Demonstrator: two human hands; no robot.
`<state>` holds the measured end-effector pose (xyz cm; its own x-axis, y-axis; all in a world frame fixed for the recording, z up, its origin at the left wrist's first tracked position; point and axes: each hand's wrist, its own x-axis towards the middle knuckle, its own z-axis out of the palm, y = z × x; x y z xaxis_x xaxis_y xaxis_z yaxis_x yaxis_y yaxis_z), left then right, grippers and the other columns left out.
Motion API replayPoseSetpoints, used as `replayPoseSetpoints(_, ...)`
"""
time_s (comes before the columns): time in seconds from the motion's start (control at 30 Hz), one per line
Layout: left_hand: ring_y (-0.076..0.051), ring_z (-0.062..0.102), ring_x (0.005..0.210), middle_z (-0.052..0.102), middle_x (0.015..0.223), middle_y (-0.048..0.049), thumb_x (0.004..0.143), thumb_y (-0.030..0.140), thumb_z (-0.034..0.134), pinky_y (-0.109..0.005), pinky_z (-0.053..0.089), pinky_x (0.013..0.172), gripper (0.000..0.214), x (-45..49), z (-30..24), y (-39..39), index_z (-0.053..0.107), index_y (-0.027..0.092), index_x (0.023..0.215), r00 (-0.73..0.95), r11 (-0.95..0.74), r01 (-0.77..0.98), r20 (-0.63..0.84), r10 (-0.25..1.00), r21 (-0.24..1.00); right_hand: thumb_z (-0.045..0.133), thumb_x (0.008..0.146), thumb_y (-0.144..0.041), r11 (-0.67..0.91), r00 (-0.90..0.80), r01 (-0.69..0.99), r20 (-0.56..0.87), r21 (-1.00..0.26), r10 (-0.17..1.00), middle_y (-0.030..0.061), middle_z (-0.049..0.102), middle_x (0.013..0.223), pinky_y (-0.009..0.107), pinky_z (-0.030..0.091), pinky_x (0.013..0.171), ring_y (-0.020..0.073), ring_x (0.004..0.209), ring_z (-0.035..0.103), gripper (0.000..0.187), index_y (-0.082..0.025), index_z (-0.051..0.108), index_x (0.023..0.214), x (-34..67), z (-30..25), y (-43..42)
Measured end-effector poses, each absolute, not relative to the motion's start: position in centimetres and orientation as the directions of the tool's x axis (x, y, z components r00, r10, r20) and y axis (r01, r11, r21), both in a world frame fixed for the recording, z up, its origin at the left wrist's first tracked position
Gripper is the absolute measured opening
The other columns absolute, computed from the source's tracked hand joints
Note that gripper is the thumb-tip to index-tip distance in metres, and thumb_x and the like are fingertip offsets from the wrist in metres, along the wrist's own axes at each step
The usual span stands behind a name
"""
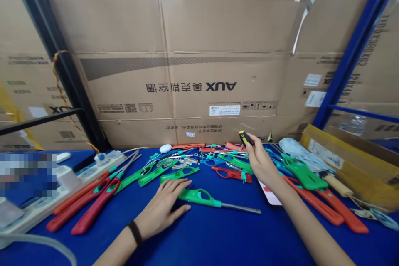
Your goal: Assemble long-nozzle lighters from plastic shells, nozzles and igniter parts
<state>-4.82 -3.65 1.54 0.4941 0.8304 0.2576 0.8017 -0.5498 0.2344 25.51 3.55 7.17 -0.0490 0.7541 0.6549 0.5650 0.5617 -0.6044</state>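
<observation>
Right hand [260, 162] up at the back of the pile, fingers [251, 140] closed around a black-and-yellow screwdriver handle [245, 137], shaft out of sight. Left hand [162, 210] lower and closer to the camera, fingers [177, 187] spread open and flat, holding nothing – fingertips just beside a green lighter [199, 196], its steel barrel [241, 208] pointing right along the blue bench [280, 237]. Beyond it, a tangle of green and red lighter bodies [187, 166] and loose metal parts between both hands – the green lighter far nearer the left.
</observation>
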Motion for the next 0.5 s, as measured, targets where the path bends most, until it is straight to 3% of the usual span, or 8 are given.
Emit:
replayPoseSetpoints(0.13,-0.026,0.048,0.118,0.054,0.128,-0.0054,0.089,0.043,0.051,-0.046,0.036,0.102,0.044,-4.5,0.8,-2.7,0.044,0.031,0.131,0.501,-0.566,0.777,0.275,0.821,0.274,0.039,0.093,-0.041,0.550,0.064,0.563,0.697,-0.616,0.714,0.0115,0.053,0.126,0.041,0.042,0.096,0.0237,0.118,0.050,0.038,-0.021,0.041,0.125,25.6,6.8,2.1)
replayPoseSetpoints(0.23,-0.026,0.051,0.114,0.056,0.123,-0.0053,0.085,0.047,0.055,-0.042,0.041,0.099,0.044,-5.1,0.4,-2.5,0.050,0.031,0.126,0.472,-0.553,0.778,0.305,0.827,0.297,0.047,0.090,-0.039,0.591,0.070,0.580,0.757,-0.561,0.650,0.0089,0.061,0.108,0.036,0.048,0.085,0.0222,0.099,0.059,0.028,-0.022,0.050,0.112,24.1,5.7,1.2)
replayPoseSetpoints(0.37,-0.024,0.055,0.108,0.057,0.116,-0.0051,0.084,0.049,0.057,-0.037,0.046,0.093,0.038,-6.1,0.3,-2.1,0.058,0.030,0.116,0.447,-0.533,0.788,0.309,0.840,0.309,0.054,0.088,-0.031,0.696,-0.119,0.612,0.826,-0.376,0.552,0.0066,0.062,0.094,0.034,0.048,0.076,0.0211,0.087,0.060,0.018,-0.022,0.054,0.103,22.2,3.6,0.9)
replayPoseSetpoints(0.5,-0.024,0.055,0.105,0.060,0.108,-0.0034,0.083,0.050,0.057,-0.044,0.038,0.100,0.033,-6.1,0.5,-2.0,0.060,0.030,0.109,0.448,-0.536,0.798,0.322,0.834,0.276,0.055,0.087,-0.028,0.736,-0.241,0.610,0.817,-0.292,0.524,0.0052,0.063,0.089,0.033,0.048,0.073,0.0207,0.083,0.060,0.017,-0.021,0.054,0.103,21.9,2.1,0.8)
